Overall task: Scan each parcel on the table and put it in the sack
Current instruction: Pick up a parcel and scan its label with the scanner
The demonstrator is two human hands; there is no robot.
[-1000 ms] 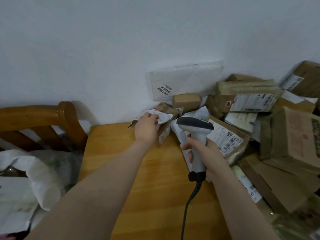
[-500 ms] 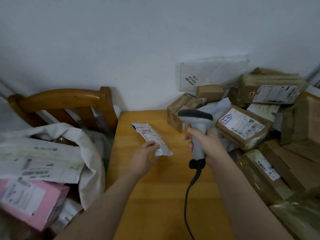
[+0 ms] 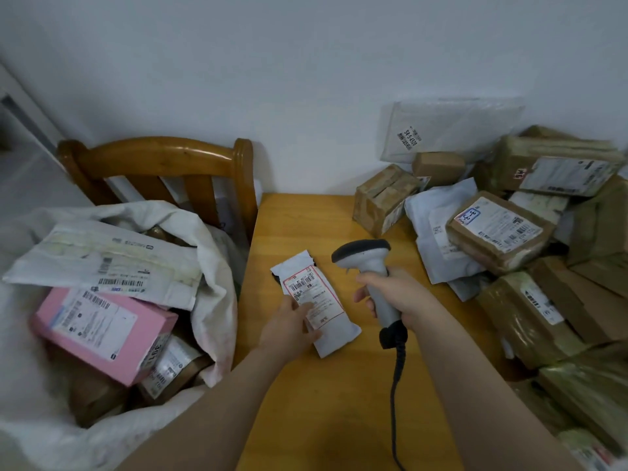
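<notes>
One white parcel (image 3: pixel 319 300), held in the left hand (image 3: pixel 289 329), points its long axis at the far-left corner of the table (image 3: pixel 339 385); the right hand (image 3: pixel 404 294) grips the scanner (image 3: pixel 363 258) just right of it.

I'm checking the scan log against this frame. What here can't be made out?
Head view:
1. Label text on the white mailer: too small, and the left hand covers its near corner.
2. Trigger of the scanner: hidden under the right hand.
3. Lower contents of the sack: buried under the pink box.
4. End of the scanner cable: cut off by the bottom edge.
</notes>
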